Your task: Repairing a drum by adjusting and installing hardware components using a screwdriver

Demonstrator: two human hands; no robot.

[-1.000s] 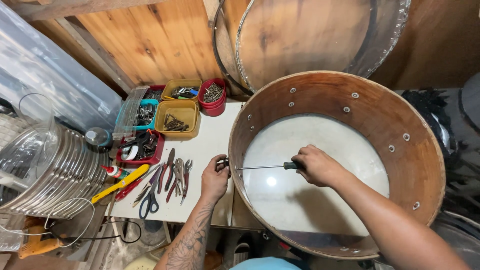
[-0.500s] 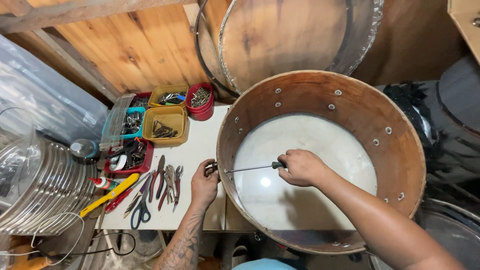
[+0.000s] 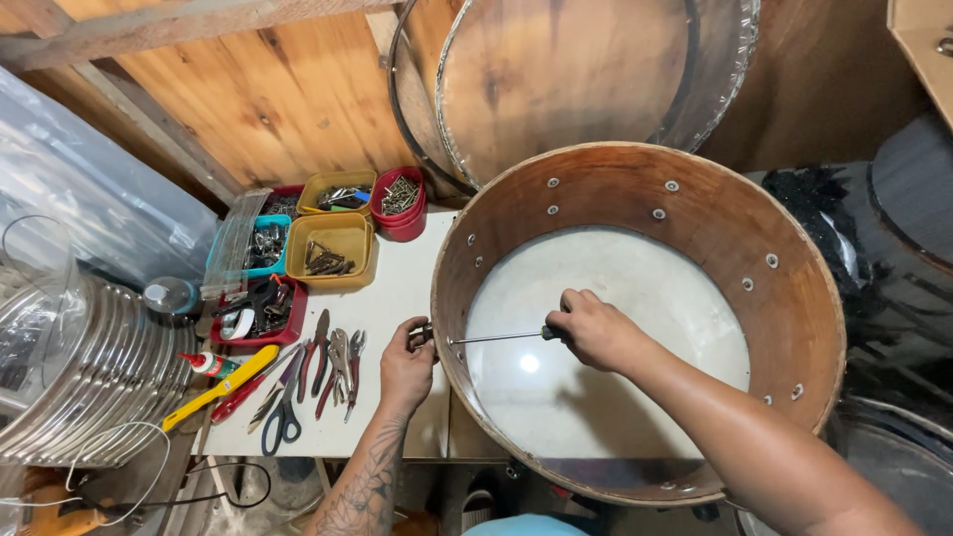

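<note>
A large round wooden drum shell [image 3: 754, 248] lies flat on a white table [image 3: 397, 288], its pale skin facing up inside. My right hand [image 3: 593, 330] is inside the shell, closed around the handle of a long screwdriver [image 3: 493, 338]. The shaft points left at the shell's inner wall. My left hand [image 3: 406, 363] is outside the shell at the same spot, pinching a small metal fitting [image 3: 425, 334] against the wall.
Pliers, scissors [image 3: 283, 417] and a yellow-handled tool [image 3: 220, 388] lie left of my left hand. Small bins of screws and parts [image 3: 336, 248] stand behind them. Another drum hoop [image 3: 576, 79] leans on the wooden wall. Metal hoops [image 3: 89, 377] are stacked at far left.
The view has shifted slightly. Both hands stay at the same spot on the shell wall, right hand on the screwdriver, left hand on the fitting.
</note>
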